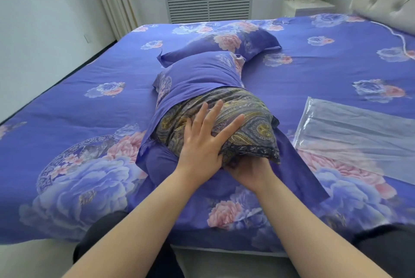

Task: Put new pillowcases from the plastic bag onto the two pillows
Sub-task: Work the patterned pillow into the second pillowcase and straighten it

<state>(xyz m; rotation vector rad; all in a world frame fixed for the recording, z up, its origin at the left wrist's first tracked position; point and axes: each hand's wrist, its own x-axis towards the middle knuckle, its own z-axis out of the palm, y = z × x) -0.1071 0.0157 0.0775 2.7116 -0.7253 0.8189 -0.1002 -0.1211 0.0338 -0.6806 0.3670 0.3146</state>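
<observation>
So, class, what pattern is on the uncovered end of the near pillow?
Dark paisley in gold and grey on the pillow, head view.

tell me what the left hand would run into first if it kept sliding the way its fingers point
The left hand lies flat on the paisley pillow, pointing up and away. It would probably first meet the edge of the blue pillowcase already over the pillow's far half.

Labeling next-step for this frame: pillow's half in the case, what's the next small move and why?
Probably push the pillow deeper into the pillowcase. Its patterned near half still sticks out of the blue case. The left hand lies flat on top, and the right hand is under the near end, fingers hidden, so both seem placed to shove it forward.
</observation>
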